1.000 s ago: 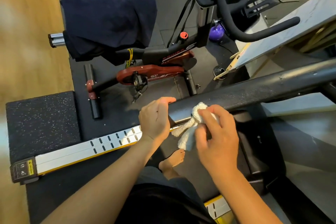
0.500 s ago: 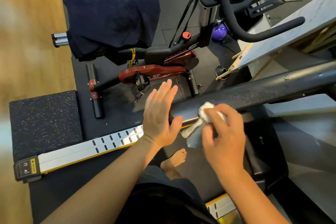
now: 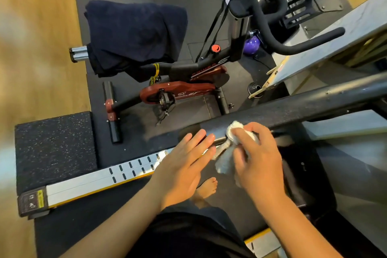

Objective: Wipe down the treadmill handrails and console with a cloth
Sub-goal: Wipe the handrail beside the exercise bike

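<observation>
A black treadmill handrail [image 3: 293, 109] runs from centre to the right edge, rising to the right. My right hand [image 3: 259, 159] is shut on a white cloth [image 3: 225, 163], pressing its bunched top against the near end of the rail while the rest of the cloth hangs below. My left hand [image 3: 186, 165] is flat with fingers straight and slightly spread, its fingertips at the rail's end just left of the cloth, holding nothing. The console is not in view.
A red and black exercise bike [image 3: 188, 81] with a dark towel [image 3: 134, 35] over its seat stands beyond the rail. The treadmill's silver side rail [image 3: 100, 180] lies lower left, beside a speckled black block [image 3: 54, 148]. My bare foot [image 3: 207, 188] rests on the belt.
My left hand let go of the rail's end, opened flat and dropped lower. My right hand keeps the cloth on the rail, having shifted slightly along it.
</observation>
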A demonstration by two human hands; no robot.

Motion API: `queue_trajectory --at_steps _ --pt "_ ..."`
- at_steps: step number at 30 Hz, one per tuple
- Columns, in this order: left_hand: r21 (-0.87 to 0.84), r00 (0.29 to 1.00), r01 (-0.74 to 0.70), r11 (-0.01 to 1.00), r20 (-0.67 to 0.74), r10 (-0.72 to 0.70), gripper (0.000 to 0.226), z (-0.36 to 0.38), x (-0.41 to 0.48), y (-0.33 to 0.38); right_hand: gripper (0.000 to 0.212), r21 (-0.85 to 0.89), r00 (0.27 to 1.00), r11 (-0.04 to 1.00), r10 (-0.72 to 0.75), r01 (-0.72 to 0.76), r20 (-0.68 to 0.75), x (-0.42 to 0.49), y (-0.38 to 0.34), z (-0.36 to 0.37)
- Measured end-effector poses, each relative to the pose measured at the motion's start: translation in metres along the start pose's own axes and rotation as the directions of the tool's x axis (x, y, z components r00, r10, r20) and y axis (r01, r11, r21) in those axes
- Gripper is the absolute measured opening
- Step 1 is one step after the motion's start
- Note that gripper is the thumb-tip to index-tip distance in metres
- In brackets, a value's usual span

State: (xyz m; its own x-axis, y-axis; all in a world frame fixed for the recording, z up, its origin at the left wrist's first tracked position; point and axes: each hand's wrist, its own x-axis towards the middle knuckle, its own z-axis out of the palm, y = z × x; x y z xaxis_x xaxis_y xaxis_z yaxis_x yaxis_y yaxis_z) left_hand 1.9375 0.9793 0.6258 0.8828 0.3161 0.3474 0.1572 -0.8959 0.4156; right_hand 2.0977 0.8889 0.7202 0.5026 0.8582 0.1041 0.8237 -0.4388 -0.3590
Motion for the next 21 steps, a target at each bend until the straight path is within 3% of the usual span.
queue_trajectory --at_steps 3,6,10,14,17,21 --pt "-0.135 0.998 0.04 0.99 -0.046 -0.047 0.069 -0.011 0.002 -0.003 0.041 -0.037 0.988 0.993 -0.109 0.113 0.114 0.004 -0.016 0.0" --pt "-0.17 0.99 0.075 0.983 -0.109 -0.094 0.051 -0.021 0.01 -0.007 0.023 -0.129 0.98 0.982 -0.117 0.139 0.159 0.022 -0.028 0.0" --pt "-0.184 0.97 0.086 0.979 -0.21 -0.124 0.035 -0.017 0.011 -0.002 0.016 -0.113 0.979 0.992 -0.024 0.048 0.203 0.031 -0.037 -0.001" --pt "-0.149 0.971 0.146 0.978 -0.168 -0.171 0.049 -0.014 0.005 0.006 0.023 -0.01 0.972 1.0 -0.01 0.013 0.234 0.002 -0.031 -0.017" --pt "-0.106 0.98 0.136 0.985 -0.133 -0.15 0.047 -0.018 0.004 0.006 0.024 0.008 0.975 1.0 0.025 -0.027 0.22 0.009 -0.03 -0.018" --pt "-0.075 0.989 0.071 0.995 -0.126 -0.08 0.04 -0.025 0.005 -0.004 0.023 -0.123 0.966 0.992 0.021 0.012 0.259 0.046 -0.045 0.0"
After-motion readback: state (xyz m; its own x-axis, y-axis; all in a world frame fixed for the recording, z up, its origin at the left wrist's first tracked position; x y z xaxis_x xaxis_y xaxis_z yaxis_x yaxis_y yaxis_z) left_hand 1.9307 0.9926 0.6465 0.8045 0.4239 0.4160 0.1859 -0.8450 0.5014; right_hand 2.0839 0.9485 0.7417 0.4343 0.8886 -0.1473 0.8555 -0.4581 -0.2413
